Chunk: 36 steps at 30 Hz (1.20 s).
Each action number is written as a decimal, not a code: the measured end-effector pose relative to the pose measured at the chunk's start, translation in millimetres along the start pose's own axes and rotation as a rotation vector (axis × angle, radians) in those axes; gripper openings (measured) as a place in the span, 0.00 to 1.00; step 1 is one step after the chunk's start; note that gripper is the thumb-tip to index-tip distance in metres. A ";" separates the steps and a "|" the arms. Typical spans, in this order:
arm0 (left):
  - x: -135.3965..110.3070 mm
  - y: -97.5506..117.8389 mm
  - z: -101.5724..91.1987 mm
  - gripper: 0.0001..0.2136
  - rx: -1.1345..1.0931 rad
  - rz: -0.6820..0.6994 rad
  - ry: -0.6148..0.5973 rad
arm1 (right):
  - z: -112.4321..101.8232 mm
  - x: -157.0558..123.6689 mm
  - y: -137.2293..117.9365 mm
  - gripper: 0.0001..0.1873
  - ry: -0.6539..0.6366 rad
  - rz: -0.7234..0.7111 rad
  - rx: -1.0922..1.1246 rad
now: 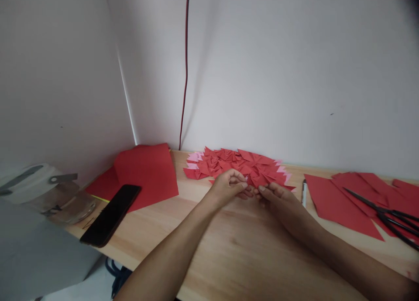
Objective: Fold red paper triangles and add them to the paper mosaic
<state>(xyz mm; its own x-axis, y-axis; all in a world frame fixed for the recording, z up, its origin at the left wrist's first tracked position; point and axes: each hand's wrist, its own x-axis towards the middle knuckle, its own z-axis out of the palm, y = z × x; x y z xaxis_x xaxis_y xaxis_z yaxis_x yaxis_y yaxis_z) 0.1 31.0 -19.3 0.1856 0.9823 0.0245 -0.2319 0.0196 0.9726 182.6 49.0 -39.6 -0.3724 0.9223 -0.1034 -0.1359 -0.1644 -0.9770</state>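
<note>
My left hand [229, 185] and my right hand [275, 196] meet over the middle of the table, fingertips nearly touching. Both are closed in a pinch, thumbs against fingers. What lies between the fingertips is too small to make out against the red paper behind. Just beyond them spreads a pile of folded red paper pieces [225, 157], pointed and overlapping. Pink folded pieces [193, 161] show at the pile's left end, with more pink along its right edge.
Red paper sheets [147, 174] and a black phone [111, 216] lie left, beside a clear jug [72, 205] with a white lid. At right are a marker [304, 194], cut red sheets [340, 205] and black scissors [381, 211]. A cable [186, 70] hangs along the wall.
</note>
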 end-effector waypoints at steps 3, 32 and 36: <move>-0.5 -0.4 4.1 0.23 0.015 -0.023 0.036 | -0.6 -0.7 0.8 0.22 0.013 0.006 0.000; 2.6 3.0 -1.2 0.20 -0.116 0.062 0.183 | 1.5 -1.5 -3.5 0.19 0.002 0.009 0.050; 0.1 5.2 4.3 0.22 -0.210 0.072 0.179 | 1.4 -1.1 -3.4 0.19 0.007 0.012 0.048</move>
<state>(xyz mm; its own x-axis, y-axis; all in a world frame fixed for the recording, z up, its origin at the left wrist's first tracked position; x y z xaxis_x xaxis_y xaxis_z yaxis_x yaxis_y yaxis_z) 3.0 30.4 -13.3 -0.0060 0.9995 0.0322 -0.4346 -0.0316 0.9000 182.2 48.0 -35.9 -0.3676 0.9226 -0.1167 -0.1754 -0.1920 -0.9656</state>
